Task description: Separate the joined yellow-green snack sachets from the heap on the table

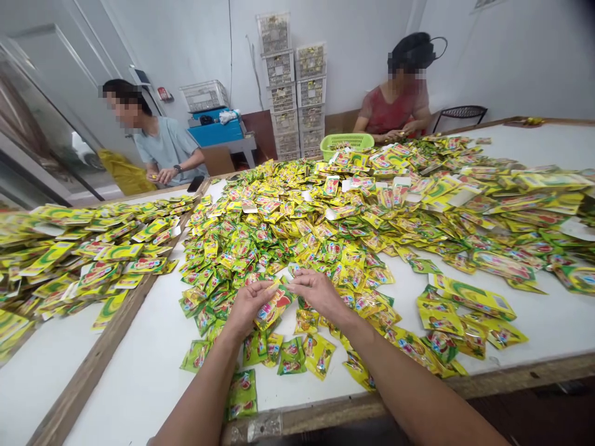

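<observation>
My left hand [250,305] is closed on a small yellow carton [274,307] printed with a red watermelon slice, tilted above the table. At the carton's upper right edge, the fingers of my right hand [320,296] are pinched together. A small green and white bit shows by those fingertips; whether it is held I cannot tell. Below and around both hands lie loose sachets: green ones [292,356] and yellow ones [318,354]. Directly beyond my hands spreads a big heap of sachets [260,238].
Flat yellow cartons pile up at the left [116,251] and right [502,266]. A wooden strip [111,334] divides the white table. Across it sit two co-workers, one in blue [170,148], one in red [395,111]. A green basket [346,141] and stacked crates [282,93] stand at the back.
</observation>
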A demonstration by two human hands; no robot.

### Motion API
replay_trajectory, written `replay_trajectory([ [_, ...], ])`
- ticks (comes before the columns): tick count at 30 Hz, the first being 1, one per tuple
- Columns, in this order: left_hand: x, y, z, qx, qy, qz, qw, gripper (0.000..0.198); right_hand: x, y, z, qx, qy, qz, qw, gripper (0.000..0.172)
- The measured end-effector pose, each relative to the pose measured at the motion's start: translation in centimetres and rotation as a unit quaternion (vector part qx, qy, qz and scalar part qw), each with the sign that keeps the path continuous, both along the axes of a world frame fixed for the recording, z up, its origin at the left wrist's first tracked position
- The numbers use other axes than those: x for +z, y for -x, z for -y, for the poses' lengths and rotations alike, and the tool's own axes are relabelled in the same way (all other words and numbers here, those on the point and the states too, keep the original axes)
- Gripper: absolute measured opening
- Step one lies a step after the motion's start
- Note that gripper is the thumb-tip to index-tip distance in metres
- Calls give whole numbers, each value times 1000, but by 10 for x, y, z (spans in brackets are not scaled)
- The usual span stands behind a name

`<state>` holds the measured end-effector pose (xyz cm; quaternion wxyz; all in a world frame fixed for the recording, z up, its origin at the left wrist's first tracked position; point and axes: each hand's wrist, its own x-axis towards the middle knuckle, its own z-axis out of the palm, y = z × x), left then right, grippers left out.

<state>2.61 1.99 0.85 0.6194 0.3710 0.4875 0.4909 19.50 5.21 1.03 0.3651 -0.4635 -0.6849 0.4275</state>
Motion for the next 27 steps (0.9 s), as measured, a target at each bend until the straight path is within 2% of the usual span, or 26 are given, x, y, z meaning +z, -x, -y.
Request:
replay_trajectory([
  [4,2,-1,0,-1,-5,23,1000,31,3,2,6,87,26,1,996,43],
  [6,2,-1,1,-6,-7,27,1000,30,3,3,9,106,52,9,993,44],
  [8,3,-1,1,-13,-6,27,1000,30,1,5,9,114,66,-14,991,37],
  [12,1,-8,2,-45,-31,-30,998,37,-2,8,2,62,76,-134,986,26],
  [14,1,-13,2,-55,-50,-76,994,38,-3,8,-2,68,95,-153,981,24],
  [16,2,-14,1,-57,-53,-112,991,37,-3,4,-5,75,90,-144,983,23],
  [18,8,0,-1,-34,-44,-166,984,38,-2,-5,-9,18,49,-104,993,22],
  [20,22,32,-1,50,-33,-256,965,38,0,-17,-12,-60,-8,-4,998,20],
  [21,32,55,0,118,-25,-314,942,38,1,-23,-13,-76,-27,62,995,20],
  [22,43,79,2,221,-15,-360,906,38,1,-27,-14,-76,-36,130,988,22],
  [23,56,103,5,316,9,-405,858,39,2,-31,-14,-63,-42,197,978,24],
  [24,69,124,9,427,38,-456,780,44,1,-33,-14,-44,-49,256,964,24],
  [25,82,140,13,498,18,-501,708,58,1,-33,-13,-26,-59,307,949,24],
  [26,92,148,16,526,-21,-544,653,69,0,-31,-11,-9,-72,349,934,25],
  [27,98,149,19,517,-48,-580,628,70,-1,-29,-10,5,-84,379,922,26],
])
